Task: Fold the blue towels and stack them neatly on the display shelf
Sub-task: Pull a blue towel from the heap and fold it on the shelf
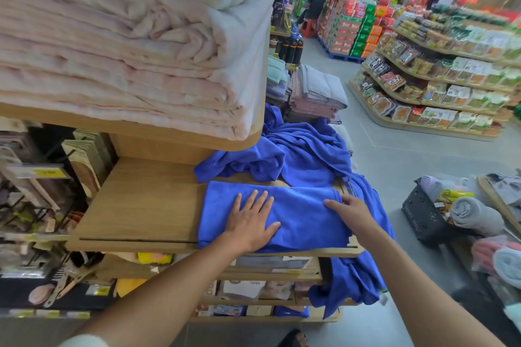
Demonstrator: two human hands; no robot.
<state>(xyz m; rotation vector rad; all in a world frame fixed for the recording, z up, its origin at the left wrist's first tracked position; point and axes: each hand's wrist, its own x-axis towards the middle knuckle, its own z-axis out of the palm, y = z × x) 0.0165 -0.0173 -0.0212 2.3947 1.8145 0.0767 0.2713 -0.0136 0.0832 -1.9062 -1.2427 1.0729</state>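
A blue towel (304,214) lies folded over on the wooden display shelf (141,205), with its right end hanging off the shelf edge down past the lower shelves. My left hand (252,222) rests flat on the towel, fingers spread. My right hand (348,210) lies on the towel's right part near the shelf edge, fingers curved over the cloth. Behind the towel, a heap of unfolded blue towels (298,152) is piled at the back right of the shelf.
A shelf above carries stacked pink and white blankets (127,51). Grey and pink folded towels (315,93) sit behind the heap. A dark basket (423,214) with rolled towels stands on the floor at right. Grocery shelves (437,79) and people are beyond the aisle.
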